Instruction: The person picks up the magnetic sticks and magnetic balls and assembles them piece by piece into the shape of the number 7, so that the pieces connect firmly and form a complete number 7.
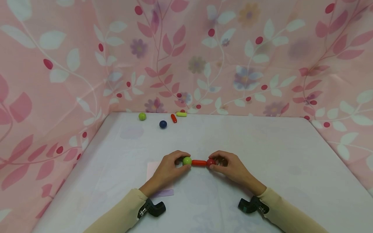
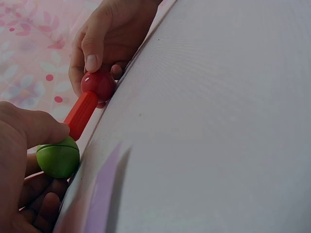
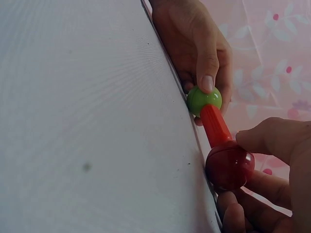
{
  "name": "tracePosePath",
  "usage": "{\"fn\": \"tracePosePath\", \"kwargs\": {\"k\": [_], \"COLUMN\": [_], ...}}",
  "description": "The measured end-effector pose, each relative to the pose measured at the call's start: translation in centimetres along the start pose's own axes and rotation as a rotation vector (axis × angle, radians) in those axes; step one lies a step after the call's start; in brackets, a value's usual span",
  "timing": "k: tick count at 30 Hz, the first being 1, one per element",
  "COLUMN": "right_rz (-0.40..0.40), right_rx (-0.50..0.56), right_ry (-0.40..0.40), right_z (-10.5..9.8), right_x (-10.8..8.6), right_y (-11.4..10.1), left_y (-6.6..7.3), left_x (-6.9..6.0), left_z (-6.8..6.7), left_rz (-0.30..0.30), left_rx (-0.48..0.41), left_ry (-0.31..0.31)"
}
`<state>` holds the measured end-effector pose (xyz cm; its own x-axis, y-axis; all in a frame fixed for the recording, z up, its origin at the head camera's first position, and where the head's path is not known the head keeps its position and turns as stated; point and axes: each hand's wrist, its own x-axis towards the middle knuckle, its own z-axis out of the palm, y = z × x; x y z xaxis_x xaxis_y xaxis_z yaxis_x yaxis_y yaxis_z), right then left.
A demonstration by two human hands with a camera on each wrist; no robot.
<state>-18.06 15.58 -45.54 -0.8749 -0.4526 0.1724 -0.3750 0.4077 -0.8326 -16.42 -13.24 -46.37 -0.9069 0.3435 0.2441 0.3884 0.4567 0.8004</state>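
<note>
Rod point(image 1: 199, 163) touching green ball point(image 1: 187, 160) and red ball point(image 1: 210, 162)
Left hand point(image 1: 169, 168), fingers pinching the green ball; right hand point(image 1: 234, 166), fingers pinching the red ball

A middle stick point(image 1: 199, 163) spans between the left ball point(image 1: 187, 161), in the left hand point(image 1: 170, 166), and the right ball point(image 1: 211, 162), in the right hand point(image 1: 233, 165); a sheet point(image 1: 151, 169) lies on the table point(image 1: 262, 139), partly below the left wrist; near the back edge, left to right, lie a corner ball point(image 1: 142, 116), a nearer ball point(image 1: 163, 124), a slanting stick point(image 1: 174, 118), an edge stick point(image 1: 181, 114); behind hangs cloth point(image 1: 198, 58).
</note>
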Motion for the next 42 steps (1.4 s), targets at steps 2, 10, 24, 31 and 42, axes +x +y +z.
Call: {"fn": "tracePosePath", "kwargs": {"k": [2,10,24,31,42], "right_rz": [-0.003,0.015,0.081,0.093,-0.048], "right_rx": [0.004,0.013,-0.007,-0.018,-0.019], "right_ry": [0.005,0.003,0.019,0.011,-0.147], "right_z": [0.0,-0.2,-1.2,-1.4,-0.7], "right_x": [0.0,0.2,3.2,4.2,3.2], "right_y": [0.0,-0.2,0.1,0.3,0.1], "left_y": [0.0,-0.2,-0.1,-0.1,0.2], "left_x": [0.1,0.1,0.0,0.2,0.2], "left_z": [0.0,0.1,0.1,0.3,-0.2], "left_rz": [0.001,0.0,-0.01,-0.005,-0.002], "left_rx": [-0.002,-0.005,0.007,0.001,0.005], "left_ry": [-0.002,-0.009,-0.012,-0.008,-0.011]}}
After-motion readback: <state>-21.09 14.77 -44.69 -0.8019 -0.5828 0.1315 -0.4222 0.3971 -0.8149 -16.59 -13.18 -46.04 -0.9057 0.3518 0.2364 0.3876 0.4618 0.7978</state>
